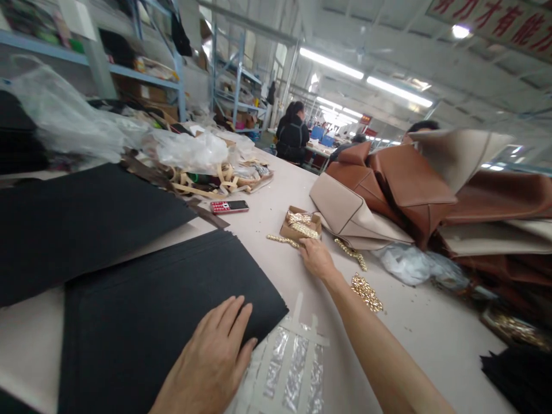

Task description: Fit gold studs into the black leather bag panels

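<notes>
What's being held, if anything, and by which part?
The left hand holds nothing, resting on black sheets. The right hand is at one end of a gold chain; whether it's gripped is unclear.

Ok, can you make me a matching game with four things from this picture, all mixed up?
Things:
1. left hand
2. right hand
3. phone
4. heap of small shiny pieces

Place or colour:
A. partly red, with a dark screen
B. reaching to the near side of the small cardboard box
C. gold-coloured all over
D. palm down on the nearer black sheets

Right pairs: 1-D, 2-B, 3-A, 4-C
</notes>
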`<state>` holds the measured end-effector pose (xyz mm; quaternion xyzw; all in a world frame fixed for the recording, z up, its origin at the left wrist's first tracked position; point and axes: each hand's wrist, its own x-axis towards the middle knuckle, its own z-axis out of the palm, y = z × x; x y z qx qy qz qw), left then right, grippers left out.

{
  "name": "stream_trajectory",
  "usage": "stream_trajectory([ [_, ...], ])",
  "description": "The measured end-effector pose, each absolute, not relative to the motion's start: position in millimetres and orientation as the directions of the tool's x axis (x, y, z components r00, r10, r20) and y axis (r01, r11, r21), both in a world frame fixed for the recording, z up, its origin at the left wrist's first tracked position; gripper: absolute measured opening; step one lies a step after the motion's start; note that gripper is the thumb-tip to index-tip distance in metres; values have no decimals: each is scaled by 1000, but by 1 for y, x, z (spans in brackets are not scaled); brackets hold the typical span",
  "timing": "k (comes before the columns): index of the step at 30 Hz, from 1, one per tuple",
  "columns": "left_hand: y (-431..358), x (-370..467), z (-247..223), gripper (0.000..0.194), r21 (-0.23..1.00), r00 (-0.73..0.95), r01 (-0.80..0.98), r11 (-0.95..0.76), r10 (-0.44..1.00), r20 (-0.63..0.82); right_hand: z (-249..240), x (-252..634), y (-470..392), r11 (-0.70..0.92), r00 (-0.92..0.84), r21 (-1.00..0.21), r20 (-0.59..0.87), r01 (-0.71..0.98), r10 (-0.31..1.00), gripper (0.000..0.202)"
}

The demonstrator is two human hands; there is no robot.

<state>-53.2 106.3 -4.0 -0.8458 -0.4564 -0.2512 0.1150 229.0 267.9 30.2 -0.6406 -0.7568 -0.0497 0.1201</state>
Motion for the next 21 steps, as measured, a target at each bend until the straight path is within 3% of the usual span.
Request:
stream_trajectory([
  [10,110,-53,-4,52,-48,476,834,-549,674,565,21,217,284,183,-187,36,240,982,953,33],
  [21,116,-55,-15,57,-77,509,815,-574,647,568,21,226,286,199,-206,52,205,979,957,35],
])
